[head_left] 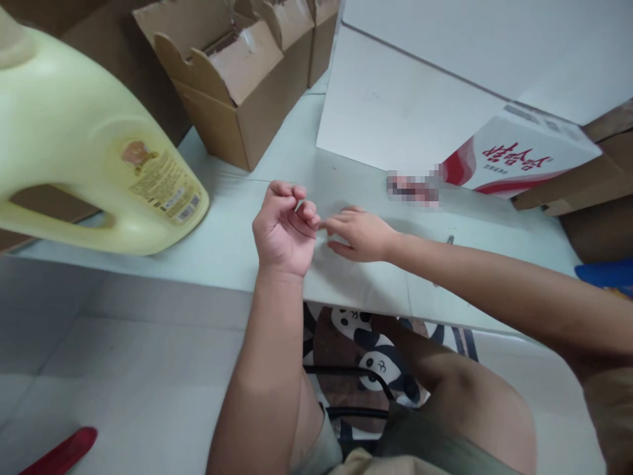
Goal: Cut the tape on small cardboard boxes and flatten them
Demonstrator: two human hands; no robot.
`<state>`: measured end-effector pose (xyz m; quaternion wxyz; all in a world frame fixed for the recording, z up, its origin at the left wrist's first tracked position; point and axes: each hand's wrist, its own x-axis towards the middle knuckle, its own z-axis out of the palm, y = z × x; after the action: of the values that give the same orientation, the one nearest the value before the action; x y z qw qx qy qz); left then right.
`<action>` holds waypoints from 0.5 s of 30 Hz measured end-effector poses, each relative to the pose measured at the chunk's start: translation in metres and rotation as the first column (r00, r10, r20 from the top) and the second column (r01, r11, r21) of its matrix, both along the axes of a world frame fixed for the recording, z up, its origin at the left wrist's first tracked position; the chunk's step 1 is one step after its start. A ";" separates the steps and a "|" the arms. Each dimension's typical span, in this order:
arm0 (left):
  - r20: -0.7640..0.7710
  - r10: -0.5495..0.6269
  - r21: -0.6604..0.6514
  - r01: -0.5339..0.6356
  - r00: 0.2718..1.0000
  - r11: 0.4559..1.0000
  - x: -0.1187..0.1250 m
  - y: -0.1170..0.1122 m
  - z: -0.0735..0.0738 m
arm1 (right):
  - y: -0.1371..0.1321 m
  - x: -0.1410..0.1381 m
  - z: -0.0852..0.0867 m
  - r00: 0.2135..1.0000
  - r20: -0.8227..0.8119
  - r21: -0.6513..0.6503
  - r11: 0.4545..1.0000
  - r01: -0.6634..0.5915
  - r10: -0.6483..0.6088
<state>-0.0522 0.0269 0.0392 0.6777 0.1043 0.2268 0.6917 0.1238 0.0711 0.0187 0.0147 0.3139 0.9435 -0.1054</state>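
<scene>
Above the pale tabletop (227, 218), my left hand (288, 231) is turned palm up with its fingers curled in toward the thumb. Whatever it may hold is hidden or too small to make out. Just to its right, my right hand (363, 234) is palm down with its fingers stretched out and apart. The right index fingertip reaches the curled fingers of the left hand; whether they touch, I cannot tell. No object shows in the right hand. A thin small grey item (450, 241) lies on the table beyond my right forearm, partly covered by it.
A large yellow jug (93, 145) stands at the left. Behind are open cardboard boxes (247, 122) and a big white box (386, 99). A red-and-white carton (524, 155) stands at right, beside a blurred patch. Below the table edge are a panda-print mat (380, 366) and a red object (64, 452).
</scene>
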 end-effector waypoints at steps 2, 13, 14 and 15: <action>-0.016 0.032 0.009 -0.032 0.999 0.999 -0.006 0.000 0.002 | 0.015 -0.029 0.011 0.984 -0.133 -0.007 0.993 0.115 -0.115; -0.014 0.125 0.019 -0.125 0.992 0.992 -0.034 -0.003 -0.001 | 0.066 -0.145 0.076 0.917 -0.270 0.094 0.939 0.330 -0.295; -0.016 0.126 0.026 -0.126 0.992 0.992 -0.034 -0.003 -0.002 | 0.074 -0.151 0.072 0.920 -0.259 0.091 0.941 0.326 -0.294; -0.020 0.124 0.030 -0.124 0.992 0.992 -0.033 -0.003 -0.003 | 0.084 -0.156 0.066 0.925 -0.260 0.097 0.946 0.309 -0.276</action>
<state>-0.0857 0.0243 0.0361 0.6293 0.1074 0.2303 0.7345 -0.0323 0.1547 0.0851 -0.1384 0.4364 0.8855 -0.0797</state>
